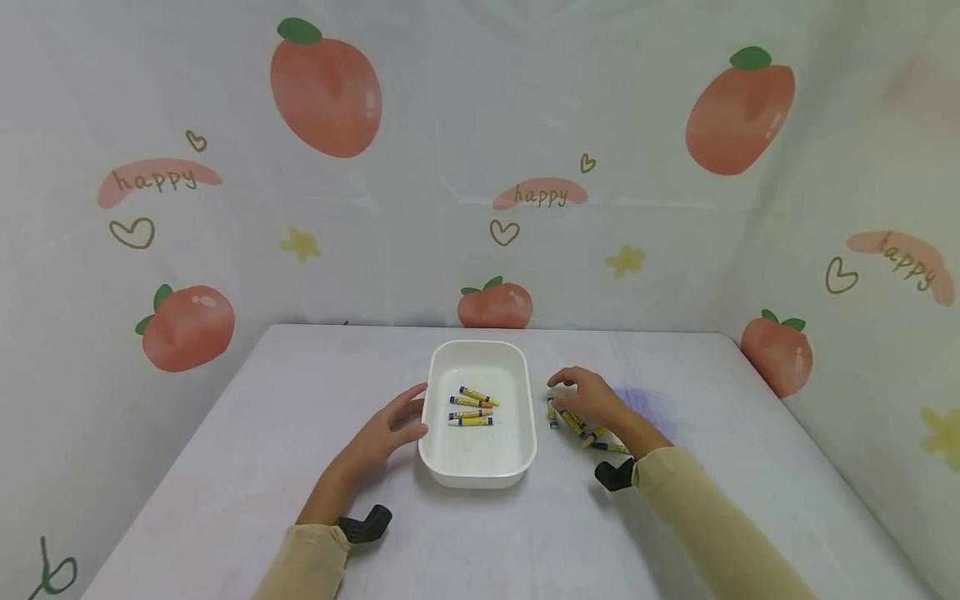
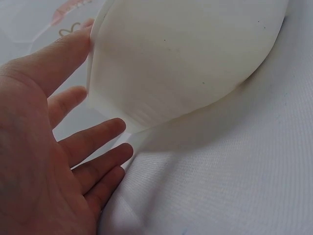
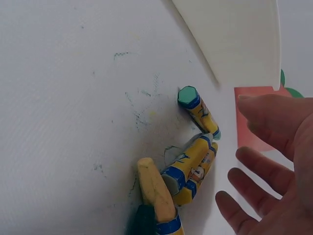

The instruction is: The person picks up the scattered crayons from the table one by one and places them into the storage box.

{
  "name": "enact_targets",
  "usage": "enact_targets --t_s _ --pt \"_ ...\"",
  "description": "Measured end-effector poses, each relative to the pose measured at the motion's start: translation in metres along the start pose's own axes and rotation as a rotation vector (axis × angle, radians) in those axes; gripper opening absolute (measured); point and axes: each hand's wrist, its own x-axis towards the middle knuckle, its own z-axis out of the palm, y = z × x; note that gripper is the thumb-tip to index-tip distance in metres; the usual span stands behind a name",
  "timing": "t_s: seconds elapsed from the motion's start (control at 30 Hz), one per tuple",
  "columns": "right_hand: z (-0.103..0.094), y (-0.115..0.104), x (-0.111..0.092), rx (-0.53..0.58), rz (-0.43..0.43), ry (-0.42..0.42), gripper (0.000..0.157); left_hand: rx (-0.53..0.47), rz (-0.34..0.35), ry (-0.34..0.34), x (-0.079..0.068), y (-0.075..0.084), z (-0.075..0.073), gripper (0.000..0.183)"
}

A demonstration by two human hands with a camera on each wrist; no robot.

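Observation:
A white plastic tray [image 1: 476, 458] stands in the middle of the table, with several crayons [image 1: 471, 422] in yellow and blue wrappers lying inside. At its left side is my left hand [image 1: 378, 437], thumb and fingertips spread along the rim; the left wrist view shows the fingers extended beside the tray wall [image 2: 171, 63]. Right of the tray, my right hand [image 1: 592, 398] hovers over loose crayons with nothing in its fingers. Among these, in the right wrist view, are a green crayon [image 3: 200, 113], a grey one [image 3: 188, 164] and a pale orange one [image 3: 156, 191].
A dark green crayon [image 1: 611, 447] lies nearest my right wrist. A purple smudge [image 1: 647, 412] marks the table cloth [image 1: 337, 358] to the right. Behind the table hangs a fabric backdrop [image 1: 420, 250] printed with fruit.

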Motion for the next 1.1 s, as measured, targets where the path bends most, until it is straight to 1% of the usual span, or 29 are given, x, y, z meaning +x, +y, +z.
enact_targets --t_s 0.13,0.33,0.4,0.6,0.73,0.83,1.0,1.1 --pt "0.002 0.004 0.002 0.005 0.023 -0.014 0.029 -0.001 0.004 -0.004 0.000 0.001 0.000 0.068" --pt "0.004 0.011 0.005 -0.049 0.024 -0.039 0.037 -0.008 -0.007 -0.008 -0.001 0.002 0.001 0.069" --pt "0.004 0.011 0.006 -0.056 0.037 -0.045 0.040 -0.006 -0.011 -0.006 -0.001 0.003 0.001 0.069" --pt "0.002 0.012 0.009 -0.074 0.059 -0.092 0.045 0.019 0.007 -0.012 -0.001 0.002 0.000 0.067" --pt "0.002 0.014 0.011 -0.100 0.051 -0.111 0.049 0.009 0.004 -0.009 0.000 0.002 0.000 0.067" --pt "0.002 0.015 0.013 -0.120 0.063 -0.125 0.049 0.007 0.001 -0.002 0.000 0.002 0.000 0.067" --pt "0.001 0.014 0.014 -0.141 0.089 -0.144 0.045 0.014 -0.008 0.003 0.000 0.002 0.000 0.068" --pt "0.001 0.012 0.014 -0.151 0.096 -0.146 0.045 0.017 0.000 -0.002 -0.001 0.002 0.000 0.068"
